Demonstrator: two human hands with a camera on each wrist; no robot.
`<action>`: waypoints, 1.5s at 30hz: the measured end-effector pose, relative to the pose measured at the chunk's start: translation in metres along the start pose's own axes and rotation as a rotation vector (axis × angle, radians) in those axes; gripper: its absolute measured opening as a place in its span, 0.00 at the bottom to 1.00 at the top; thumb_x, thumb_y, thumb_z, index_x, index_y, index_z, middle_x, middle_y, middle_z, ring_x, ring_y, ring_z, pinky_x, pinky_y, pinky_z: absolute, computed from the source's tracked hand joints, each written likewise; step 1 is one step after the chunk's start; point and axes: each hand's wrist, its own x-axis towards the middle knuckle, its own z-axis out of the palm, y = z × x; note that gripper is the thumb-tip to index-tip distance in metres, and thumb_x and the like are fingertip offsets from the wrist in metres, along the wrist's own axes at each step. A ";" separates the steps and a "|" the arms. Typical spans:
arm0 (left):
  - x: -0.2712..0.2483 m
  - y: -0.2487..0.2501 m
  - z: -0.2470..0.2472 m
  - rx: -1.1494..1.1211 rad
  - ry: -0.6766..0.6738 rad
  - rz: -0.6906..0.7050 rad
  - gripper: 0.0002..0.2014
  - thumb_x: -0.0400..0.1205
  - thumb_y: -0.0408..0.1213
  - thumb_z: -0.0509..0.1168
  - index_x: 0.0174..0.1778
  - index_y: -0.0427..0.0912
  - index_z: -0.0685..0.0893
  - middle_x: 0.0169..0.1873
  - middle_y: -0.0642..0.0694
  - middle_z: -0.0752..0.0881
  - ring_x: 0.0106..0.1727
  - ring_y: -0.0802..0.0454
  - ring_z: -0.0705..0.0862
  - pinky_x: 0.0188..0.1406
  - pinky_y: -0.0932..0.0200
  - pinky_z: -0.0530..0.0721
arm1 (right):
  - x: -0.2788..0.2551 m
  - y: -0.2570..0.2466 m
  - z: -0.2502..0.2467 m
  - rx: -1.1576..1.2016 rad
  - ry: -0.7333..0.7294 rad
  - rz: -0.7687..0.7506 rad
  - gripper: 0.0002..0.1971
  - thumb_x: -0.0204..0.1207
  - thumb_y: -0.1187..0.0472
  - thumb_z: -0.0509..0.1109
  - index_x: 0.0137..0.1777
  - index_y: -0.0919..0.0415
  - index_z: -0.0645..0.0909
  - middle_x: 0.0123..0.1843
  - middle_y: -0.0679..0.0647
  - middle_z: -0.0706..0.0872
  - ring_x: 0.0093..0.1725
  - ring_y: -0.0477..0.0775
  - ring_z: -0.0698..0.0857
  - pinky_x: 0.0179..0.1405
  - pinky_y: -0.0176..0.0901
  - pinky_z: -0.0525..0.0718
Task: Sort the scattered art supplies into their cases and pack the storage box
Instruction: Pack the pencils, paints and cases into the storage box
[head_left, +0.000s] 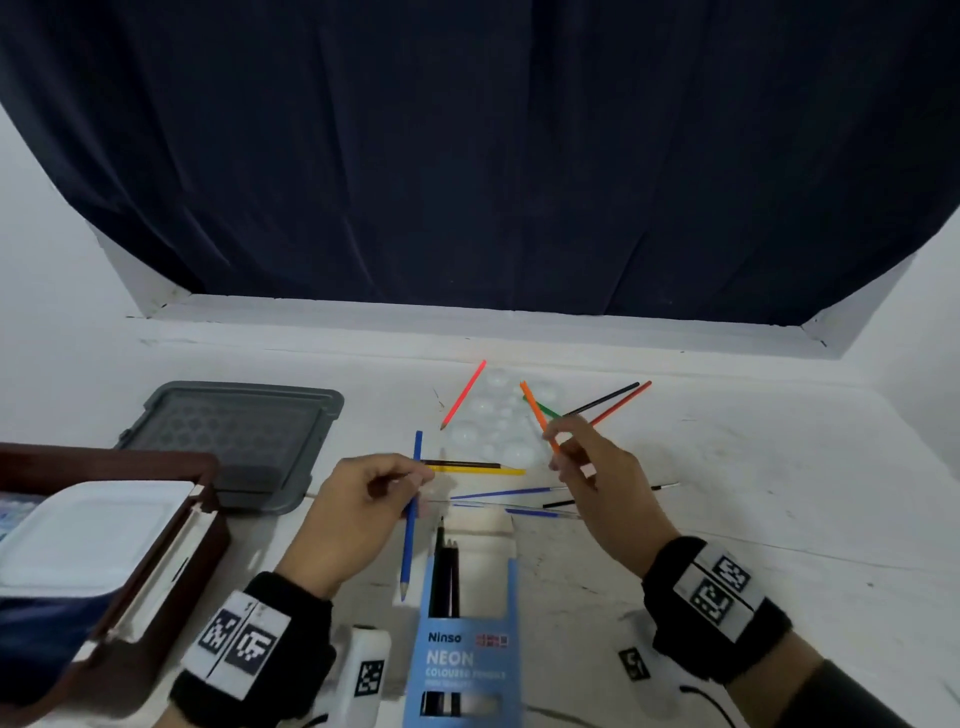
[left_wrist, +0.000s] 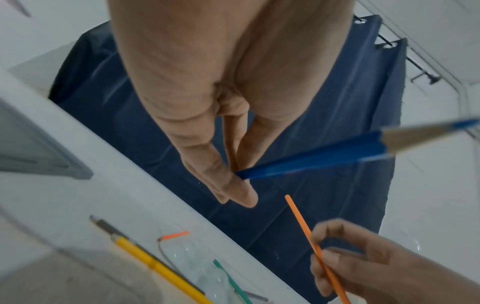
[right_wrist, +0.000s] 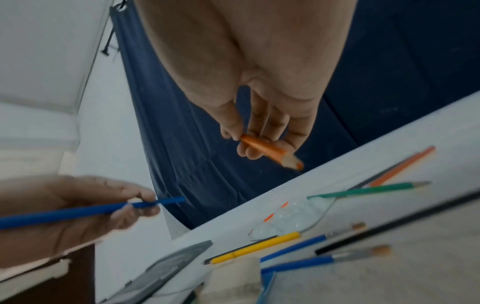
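Few pencils sit in the pencil box (head_left: 462, 613); left hand (head_left: 363, 499) pinches a blue pencil (head_left: 411, 519), right hand (head_left: 597, 478) an orange pencil (head_left: 537, 415), with many beyond the box still loose.

Counted eight loose pencils: blue pencil (head_left: 410, 519), orange pencil (head_left: 535, 410), pink pencil (head_left: 464, 394), green pencil (head_left: 543, 408), black pencil (head_left: 605, 399), red pencil (head_left: 623, 402), yellow pencil (head_left: 483, 471), brown pencil (head_left: 462, 463). Three paintbrushes were there: two blue-handled brushes (head_left: 498, 492), one black-handled brush (head_left: 613, 493). One pencil box (head_left: 467, 660), one clear palette (head_left: 498, 415), one grey lid (head_left: 234, 436).

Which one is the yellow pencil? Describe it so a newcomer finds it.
Start at the blue pencil box near the table's front edge. Just beyond its open end, the yellow pencil lies flat, crosswise, between both hands. It is the only yellow one, with a dark pencil alongside.
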 end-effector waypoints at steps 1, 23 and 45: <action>-0.005 -0.002 0.001 -0.078 -0.018 -0.059 0.13 0.87 0.26 0.62 0.47 0.39 0.92 0.41 0.41 0.92 0.41 0.47 0.92 0.47 0.60 0.90 | -0.007 0.001 0.001 0.055 -0.002 0.033 0.14 0.84 0.69 0.61 0.53 0.48 0.81 0.41 0.49 0.86 0.42 0.45 0.85 0.39 0.26 0.79; -0.003 -0.032 0.033 0.019 -0.052 -0.135 0.10 0.75 0.30 0.78 0.50 0.43 0.89 0.32 0.44 0.92 0.34 0.51 0.91 0.35 0.63 0.85 | -0.008 -0.009 0.046 0.552 -0.076 0.520 0.12 0.88 0.60 0.60 0.53 0.68 0.82 0.37 0.60 0.92 0.34 0.53 0.89 0.33 0.41 0.81; 0.015 -0.041 0.038 0.196 -0.302 -0.129 0.15 0.85 0.45 0.68 0.37 0.39 0.88 0.31 0.44 0.90 0.28 0.56 0.82 0.31 0.61 0.80 | -0.005 0.011 0.063 0.263 -0.290 0.530 0.15 0.86 0.57 0.62 0.42 0.61 0.84 0.31 0.52 0.83 0.25 0.44 0.79 0.26 0.33 0.76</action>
